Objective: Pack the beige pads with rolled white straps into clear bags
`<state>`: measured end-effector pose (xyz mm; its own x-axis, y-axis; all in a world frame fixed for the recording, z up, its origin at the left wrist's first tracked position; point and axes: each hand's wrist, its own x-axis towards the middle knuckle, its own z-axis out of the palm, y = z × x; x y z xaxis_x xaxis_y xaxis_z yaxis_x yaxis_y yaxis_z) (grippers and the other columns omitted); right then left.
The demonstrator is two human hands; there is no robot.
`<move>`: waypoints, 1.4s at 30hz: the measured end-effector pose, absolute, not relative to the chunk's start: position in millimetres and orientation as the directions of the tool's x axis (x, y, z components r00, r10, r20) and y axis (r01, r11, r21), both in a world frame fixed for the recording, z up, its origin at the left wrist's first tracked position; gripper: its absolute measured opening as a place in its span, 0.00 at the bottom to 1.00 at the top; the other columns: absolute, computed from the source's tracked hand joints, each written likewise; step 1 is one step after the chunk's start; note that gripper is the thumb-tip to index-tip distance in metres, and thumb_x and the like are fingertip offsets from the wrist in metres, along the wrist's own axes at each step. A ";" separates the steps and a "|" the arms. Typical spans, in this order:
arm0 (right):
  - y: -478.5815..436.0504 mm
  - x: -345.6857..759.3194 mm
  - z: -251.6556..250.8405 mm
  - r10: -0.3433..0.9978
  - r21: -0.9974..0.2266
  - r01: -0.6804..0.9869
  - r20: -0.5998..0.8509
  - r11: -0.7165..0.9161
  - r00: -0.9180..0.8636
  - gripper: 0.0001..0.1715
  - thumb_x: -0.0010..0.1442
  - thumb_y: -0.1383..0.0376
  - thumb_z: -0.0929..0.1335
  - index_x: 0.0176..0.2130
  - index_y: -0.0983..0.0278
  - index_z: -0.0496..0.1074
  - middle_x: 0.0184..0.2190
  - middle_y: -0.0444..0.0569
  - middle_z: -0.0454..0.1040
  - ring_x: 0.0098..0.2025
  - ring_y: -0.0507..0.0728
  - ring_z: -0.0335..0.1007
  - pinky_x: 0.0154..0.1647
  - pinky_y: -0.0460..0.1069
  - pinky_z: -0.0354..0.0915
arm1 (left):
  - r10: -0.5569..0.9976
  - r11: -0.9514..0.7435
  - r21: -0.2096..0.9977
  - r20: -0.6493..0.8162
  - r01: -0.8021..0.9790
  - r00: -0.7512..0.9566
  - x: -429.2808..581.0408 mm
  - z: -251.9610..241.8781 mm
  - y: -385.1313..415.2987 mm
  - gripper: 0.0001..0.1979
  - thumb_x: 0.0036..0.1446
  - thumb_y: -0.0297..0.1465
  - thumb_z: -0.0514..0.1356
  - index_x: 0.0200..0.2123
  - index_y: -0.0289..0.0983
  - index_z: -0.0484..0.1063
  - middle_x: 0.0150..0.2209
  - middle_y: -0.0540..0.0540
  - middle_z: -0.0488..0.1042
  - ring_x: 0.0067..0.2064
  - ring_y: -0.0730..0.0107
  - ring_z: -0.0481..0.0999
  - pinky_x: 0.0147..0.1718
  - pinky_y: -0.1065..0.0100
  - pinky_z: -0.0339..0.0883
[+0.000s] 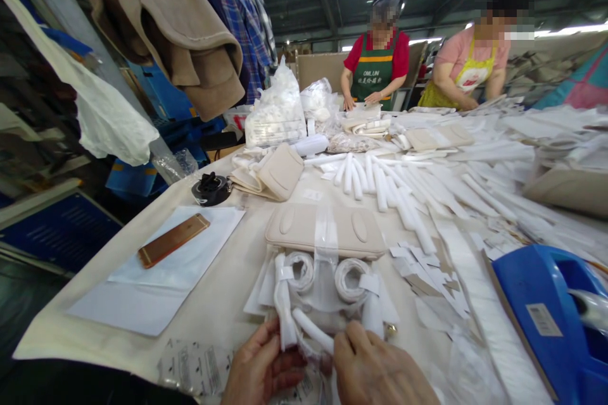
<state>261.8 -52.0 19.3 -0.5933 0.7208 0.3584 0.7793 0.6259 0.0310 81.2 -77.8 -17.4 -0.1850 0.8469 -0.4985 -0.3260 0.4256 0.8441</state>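
A beige handbag (299,234) lies in front of me, with a clear plastic band across its middle. Below it are two coiled, wrapped rolls, a left one (301,271) and a right one (351,278). My left hand (263,364) is curled at the lower end of a white wrapped strip (284,304), thumb and fingertips against it. A white foam tube (313,331) runs at a slant into the closed fingers of my right hand (380,370). Clear printed plastic (197,367) lies under and beside my hands. The fingertips of my right hand are partly hidden.
At left, a phone (175,240) rests on white paper (137,307), near a black tape roll (211,190). Several white foam tubes (380,186) spread behind the bag. A blue tape dispenser (536,285) stands at right. Across the table two people work, one in a green apron (369,73).
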 end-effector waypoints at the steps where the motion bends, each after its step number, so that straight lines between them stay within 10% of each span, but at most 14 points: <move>1: -50.1 259.6 20.3 0.720 0.010 0.771 0.348 0.637 -0.600 0.15 0.44 0.81 0.63 0.27 0.60 0.62 0.21 0.42 0.69 0.20 0.52 0.67 0.17 0.45 0.53 | 0.872 0.372 0.904 -0.418 -0.211 -0.254 75.6 -20.1 -81.0 0.23 0.52 0.43 0.61 0.46 0.34 0.70 0.33 0.42 0.77 0.32 0.60 0.78 0.29 0.67 0.70; 4: -45.3 253.8 21.5 0.717 -0.021 0.757 0.341 0.653 -0.608 0.14 0.45 0.80 0.64 0.26 0.61 0.62 0.22 0.43 0.71 0.22 0.52 0.68 0.19 0.46 0.52 | 0.941 0.002 0.945 0.109 0.328 -0.319 57.0 -29.2 -83.9 0.16 0.57 0.40 0.58 0.45 0.37 0.71 0.40 0.42 0.77 0.39 0.60 0.77 0.36 0.66 0.72; 8: -39.7 250.1 20.0 0.683 -0.017 0.731 0.373 0.682 -0.628 0.13 0.43 0.79 0.65 0.26 0.61 0.66 0.23 0.44 0.72 0.23 0.54 0.68 0.21 0.48 0.52 | 0.651 -0.692 0.343 0.677 0.635 0.343 54.9 -42.8 -67.2 0.16 0.62 0.36 0.54 0.52 0.37 0.68 0.43 0.41 0.76 0.48 0.61 0.74 0.51 0.62 0.66; 11: -32.9 251.2 25.4 0.747 -0.078 0.748 0.176 0.659 -0.641 0.12 0.44 0.79 0.65 0.27 0.63 0.70 0.25 0.46 0.74 0.26 0.55 0.71 0.22 0.49 0.51 | 0.462 -0.807 0.077 0.701 0.586 0.543 75.0 -45.5 -52.8 0.26 0.65 0.41 0.48 0.57 0.27 0.58 0.42 0.36 0.76 0.48 0.59 0.74 0.53 0.58 0.64; 19: -12.0 260.1 51.9 0.772 -0.321 0.808 -0.266 0.494 -0.577 0.09 0.57 0.73 0.63 0.33 0.67 0.74 0.32 0.51 0.77 0.34 0.56 0.74 0.30 0.47 0.58 | 0.617 -0.696 0.190 0.653 0.693 0.440 112.5 -25.0 -47.5 0.15 0.67 0.33 0.43 0.48 0.26 0.58 0.30 0.42 0.74 0.29 0.63 0.74 0.31 0.60 0.69; 42: -11.0 316.5 59.6 0.740 -0.512 0.652 -0.045 0.559 -0.671 0.14 0.56 0.76 0.60 0.38 0.63 0.68 0.30 0.44 0.70 0.28 0.49 0.67 0.31 0.44 0.63 | 0.666 -0.615 0.065 0.577 0.786 0.473 118.5 -33.5 -54.4 0.10 0.61 0.23 0.45 0.30 0.36 0.61 0.24 0.49 0.64 0.26 0.64 0.63 0.32 0.59 0.51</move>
<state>316.5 -11.0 59.6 -0.6708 0.7403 -0.0450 0.6517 0.5595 -0.5121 118.5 -54.4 -33.5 0.4728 0.6658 0.5772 0.7860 -0.6147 0.0651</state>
